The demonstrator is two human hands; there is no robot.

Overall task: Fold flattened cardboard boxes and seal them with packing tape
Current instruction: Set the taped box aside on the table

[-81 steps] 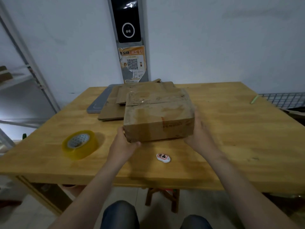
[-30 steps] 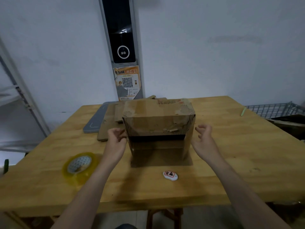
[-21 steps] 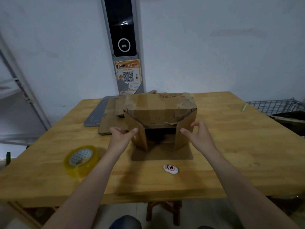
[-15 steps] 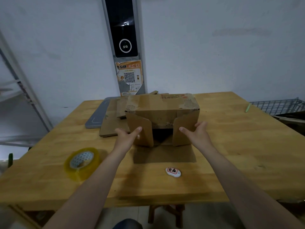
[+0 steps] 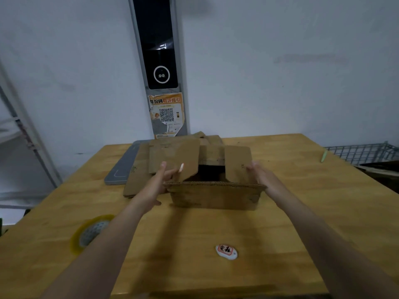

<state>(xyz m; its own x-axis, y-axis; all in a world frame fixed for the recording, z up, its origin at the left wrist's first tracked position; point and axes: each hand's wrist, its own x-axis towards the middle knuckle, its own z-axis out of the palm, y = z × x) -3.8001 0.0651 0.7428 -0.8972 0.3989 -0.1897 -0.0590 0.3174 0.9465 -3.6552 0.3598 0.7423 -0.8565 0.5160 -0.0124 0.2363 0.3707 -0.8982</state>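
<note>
Two bare hands work at an open-ended cardboard box [image 5: 212, 154] in the middle of a wooden table [image 5: 323, 201]. The left hand [image 5: 160, 184] — fingers straight — presses the left side flap [image 5: 172, 156] inward. The right hand [image 5: 260, 175] sits at the right flap [image 5: 237, 162] (blurred, half hidden behind the raised lower flap [image 5: 213, 197]; grip unclear). A tape roll [image 5: 92, 233] lies near the left forearm.

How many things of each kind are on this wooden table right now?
Cardboard box, half folded: 1
Pile of flattened cardboard: 1 (the sheets overlap too much to count)
Roll of packing tape: 1
White oval tag with red characters: 1
Grey flat board: 1
Green pen-like stick: 1
Total: 6
</note>
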